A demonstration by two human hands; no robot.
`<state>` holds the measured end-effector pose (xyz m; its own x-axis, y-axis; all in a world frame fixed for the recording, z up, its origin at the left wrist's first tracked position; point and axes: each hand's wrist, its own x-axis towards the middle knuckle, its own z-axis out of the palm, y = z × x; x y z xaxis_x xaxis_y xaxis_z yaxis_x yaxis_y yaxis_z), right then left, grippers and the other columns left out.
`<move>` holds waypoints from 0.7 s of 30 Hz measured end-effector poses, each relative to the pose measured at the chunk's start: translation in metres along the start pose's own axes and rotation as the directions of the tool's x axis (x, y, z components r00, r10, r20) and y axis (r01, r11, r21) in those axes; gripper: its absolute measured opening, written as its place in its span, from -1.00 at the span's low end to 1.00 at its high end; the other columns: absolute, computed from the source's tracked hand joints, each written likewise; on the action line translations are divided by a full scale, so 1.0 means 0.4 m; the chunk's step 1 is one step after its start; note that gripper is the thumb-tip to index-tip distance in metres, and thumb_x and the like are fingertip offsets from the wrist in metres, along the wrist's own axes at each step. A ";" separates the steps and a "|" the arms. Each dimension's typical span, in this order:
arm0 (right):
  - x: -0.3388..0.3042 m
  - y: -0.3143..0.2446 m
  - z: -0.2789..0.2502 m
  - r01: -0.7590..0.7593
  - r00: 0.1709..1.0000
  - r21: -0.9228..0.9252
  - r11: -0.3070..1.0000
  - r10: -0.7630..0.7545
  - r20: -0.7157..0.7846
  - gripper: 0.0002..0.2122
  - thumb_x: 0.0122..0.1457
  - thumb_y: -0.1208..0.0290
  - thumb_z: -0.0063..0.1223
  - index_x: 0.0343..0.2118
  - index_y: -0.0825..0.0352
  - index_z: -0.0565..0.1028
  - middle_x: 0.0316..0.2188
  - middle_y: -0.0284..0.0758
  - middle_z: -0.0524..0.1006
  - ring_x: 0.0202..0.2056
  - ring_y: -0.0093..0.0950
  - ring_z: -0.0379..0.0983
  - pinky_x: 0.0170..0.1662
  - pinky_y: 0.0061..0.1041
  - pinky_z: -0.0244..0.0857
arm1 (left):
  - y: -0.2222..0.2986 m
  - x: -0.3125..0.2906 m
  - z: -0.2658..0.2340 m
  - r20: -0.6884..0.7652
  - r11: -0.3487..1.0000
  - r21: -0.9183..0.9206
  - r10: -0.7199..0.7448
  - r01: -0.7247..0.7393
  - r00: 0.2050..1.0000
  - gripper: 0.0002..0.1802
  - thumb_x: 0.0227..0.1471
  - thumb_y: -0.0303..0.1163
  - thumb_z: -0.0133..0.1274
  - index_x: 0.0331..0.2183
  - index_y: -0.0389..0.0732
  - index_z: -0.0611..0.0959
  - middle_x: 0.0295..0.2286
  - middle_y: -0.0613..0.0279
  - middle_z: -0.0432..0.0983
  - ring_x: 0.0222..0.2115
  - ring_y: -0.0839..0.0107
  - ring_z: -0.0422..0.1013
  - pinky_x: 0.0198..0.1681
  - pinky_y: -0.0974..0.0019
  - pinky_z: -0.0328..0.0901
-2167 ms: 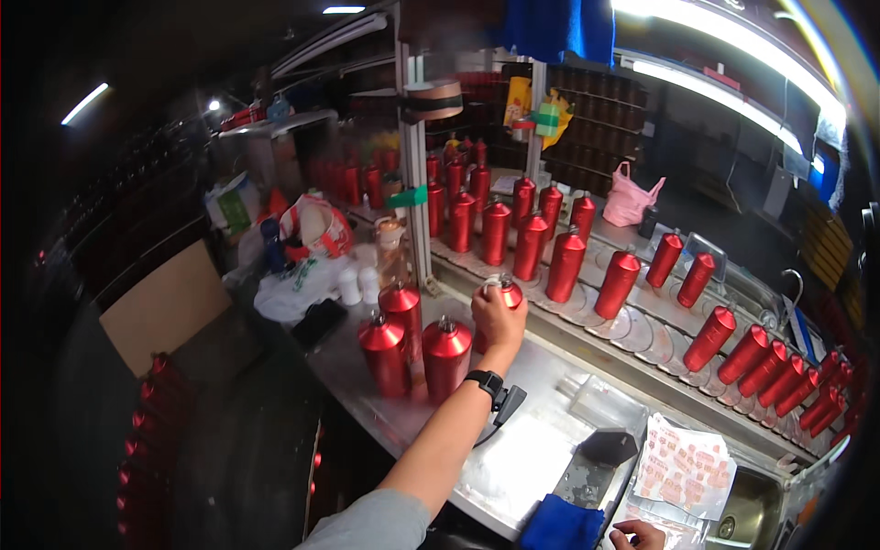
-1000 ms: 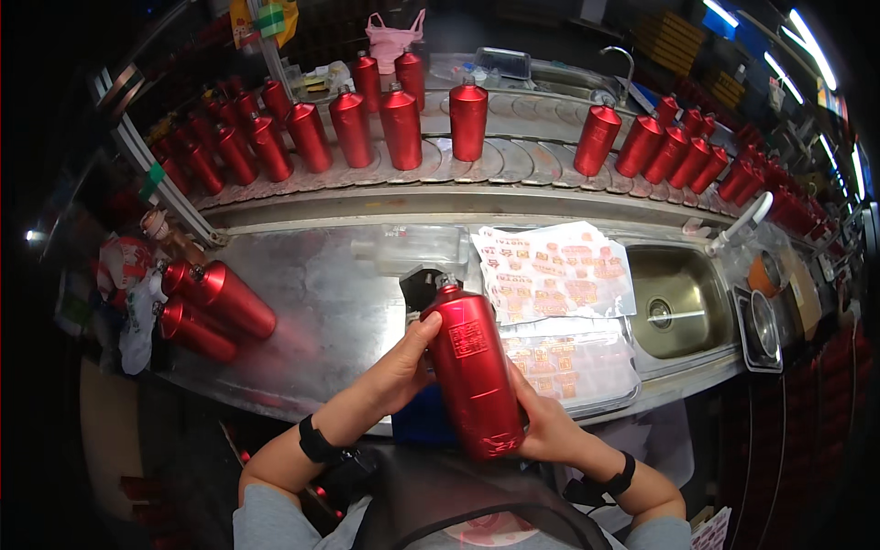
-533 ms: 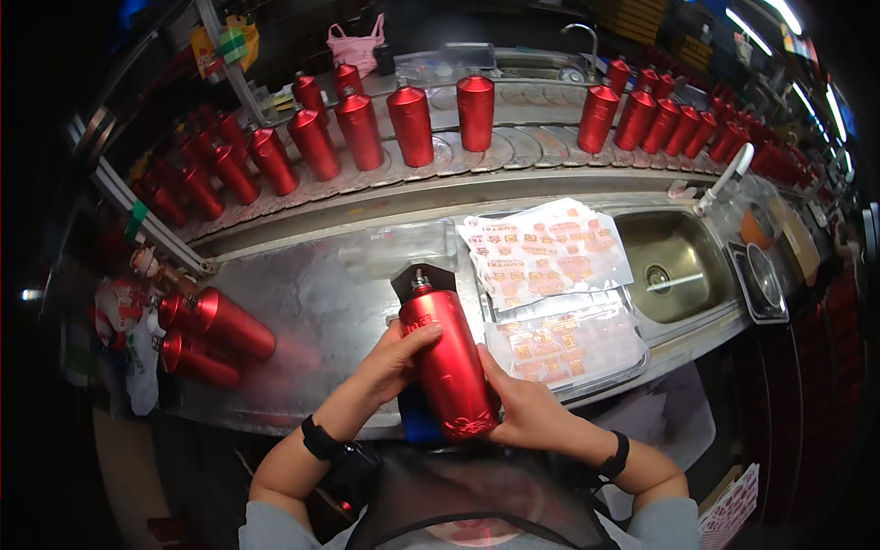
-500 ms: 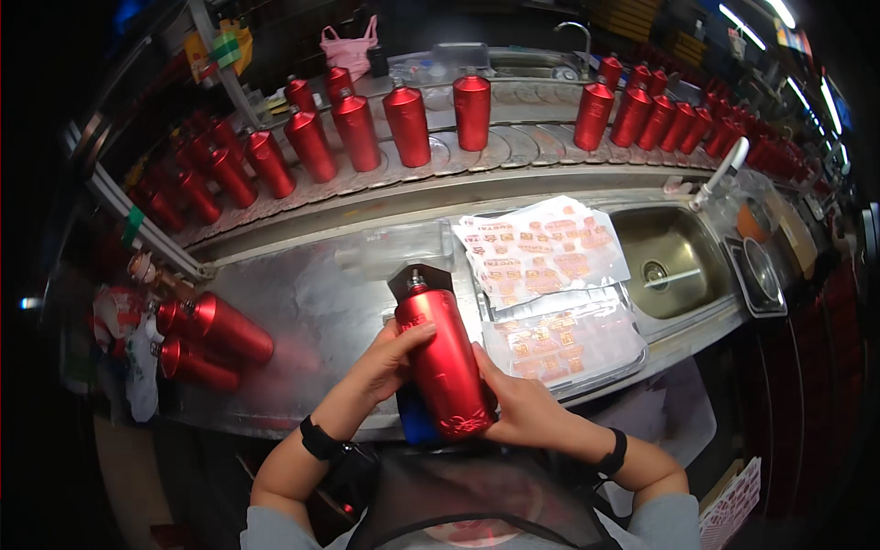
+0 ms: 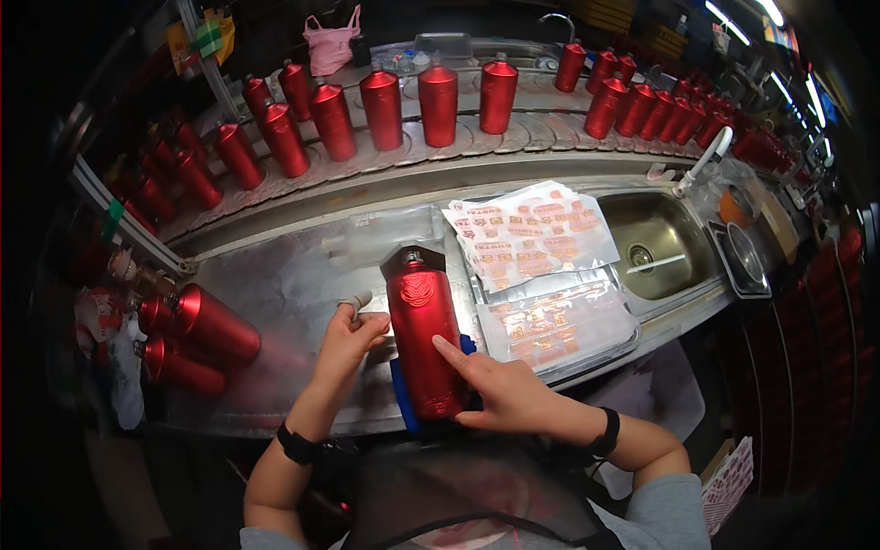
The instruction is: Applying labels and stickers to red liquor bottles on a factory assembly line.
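A glossy red bottle [image 5: 427, 344] with an embossed mark near its shoulder lies in front of me, neck pointing away. Under it shows a blue support [image 5: 404, 394], and a dark angled plate stands behind its neck. My right hand [image 5: 509, 392] grips the bottle's lower right side, one finger stretched along its face; the fingers beneath are hidden. Just left of the bottle, my left hand [image 5: 348, 337] is off it, thumb and forefinger apart, with nothing visible between them. Sheets of printed stickers [image 5: 532, 229] lie right of the bottle, with more stickers on a tray [image 5: 632, 341].
Several red bottles [image 5: 215, 321] lie on the metal counter [image 5: 275, 266] at left. Behind it runs a slatted conveyor [image 5: 541, 133] carrying upright red bottles. A steel sink [image 5: 669, 238] with a white tap [image 5: 710, 163] is at right, beside a small metal tray [image 5: 741, 261].
My left hand has let go of the bottle and moved left. The bottle has turned, showing its embossed mark, and lies lower on the support. Conveyor bottles have shifted along.
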<state>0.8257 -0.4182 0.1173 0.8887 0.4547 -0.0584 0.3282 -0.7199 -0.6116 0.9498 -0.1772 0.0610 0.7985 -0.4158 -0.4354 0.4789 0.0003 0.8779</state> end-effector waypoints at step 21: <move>0.018 0.467 -0.027 -0.496 0.557 -0.023 0.868 0.298 -0.776 -0.78 0.02 0.42 0.18 -0.25 0.34 0.59 -0.41 -0.18 0.58 -0.36 -0.23 0.53 -0.25 -0.35 0.39 | -0.099 0.046 -0.165 0.176 0.985 -0.139 0.124 -0.100 0.977 -0.28 0.06 -0.23 0.19 0.13 -0.23 0.21 -0.01 0.10 0.36 0.02 0.34 0.33 0.15 0.21 0.22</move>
<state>0.8969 -0.5552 0.0110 0.8407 -0.3679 0.3973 -0.1488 -0.8624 -0.4838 0.9697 -0.1249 0.0052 0.7748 -0.5663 -0.2812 0.4427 0.1683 0.8807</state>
